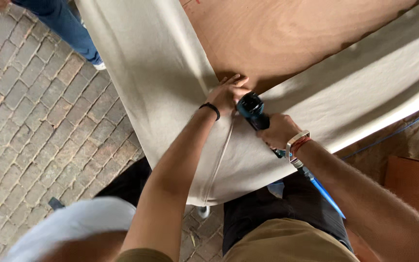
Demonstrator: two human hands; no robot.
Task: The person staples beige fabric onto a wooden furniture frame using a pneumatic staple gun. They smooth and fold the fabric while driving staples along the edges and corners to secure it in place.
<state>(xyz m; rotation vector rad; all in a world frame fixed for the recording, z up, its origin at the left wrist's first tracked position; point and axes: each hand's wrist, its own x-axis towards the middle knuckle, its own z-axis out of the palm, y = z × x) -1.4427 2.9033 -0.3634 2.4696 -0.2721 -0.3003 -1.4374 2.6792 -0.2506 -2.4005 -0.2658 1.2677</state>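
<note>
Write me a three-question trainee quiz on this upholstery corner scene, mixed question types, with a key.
1. True or false: the left hand presses the beige fabric at the corner of the plywood board.
2. What does the right hand hold? A) scissors B) blue pneumatic stapler C) hammer
3. Fill in: the blue air hose runs from the tool past the person's ____ wrist.

Key: 1 true; 2 B; 3 right.

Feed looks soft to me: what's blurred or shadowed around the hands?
Head view: left hand, right hand and blue-black power tool are sharp in even daylight; the pale shape at bottom left is blurred; soft shadows cross the beige fabric.
</note>
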